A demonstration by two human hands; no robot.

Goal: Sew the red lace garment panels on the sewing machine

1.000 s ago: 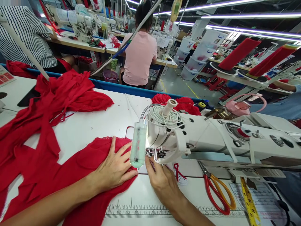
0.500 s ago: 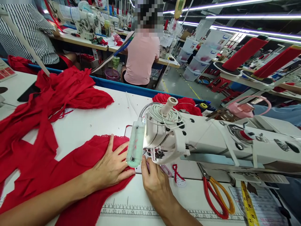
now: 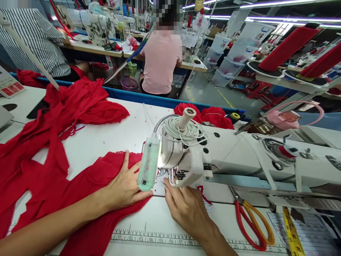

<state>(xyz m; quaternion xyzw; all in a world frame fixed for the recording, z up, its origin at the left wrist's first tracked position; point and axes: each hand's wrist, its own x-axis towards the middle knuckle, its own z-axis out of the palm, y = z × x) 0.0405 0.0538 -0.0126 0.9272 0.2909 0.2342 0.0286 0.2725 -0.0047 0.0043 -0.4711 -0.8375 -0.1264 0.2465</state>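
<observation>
My left hand (image 3: pixel 127 186) lies flat, fingers spread, on a red fabric piece (image 3: pixel 87 185) with a lace edge, pressing it to the white table (image 3: pixel 106 138) just left of the needle. A white sewing machine (image 3: pixel 239 160) stretches to the right; a pale green lamp (image 3: pixel 148 167) hangs at its head. My right hand (image 3: pixel 186 206) sits under the machine head with its fingertips at the presser foot (image 3: pixel 170 176); what the fingers touch is hidden.
A heap of red fabric (image 3: pixel 61 106) covers the table's left. Red-and-orange scissors (image 3: pixel 250 224) and a yellow tape measure (image 3: pixel 293 234) lie at the right. A printed ruler (image 3: pixel 160 240) runs along the front edge. People sit at benches behind; red thread cones (image 3: pixel 287 48) stand at the right.
My right hand has shifted slightly under the machine head, fingertips now closer to the presser foot. The left hand stays flat on the red fabric. The view has drifted a little.
</observation>
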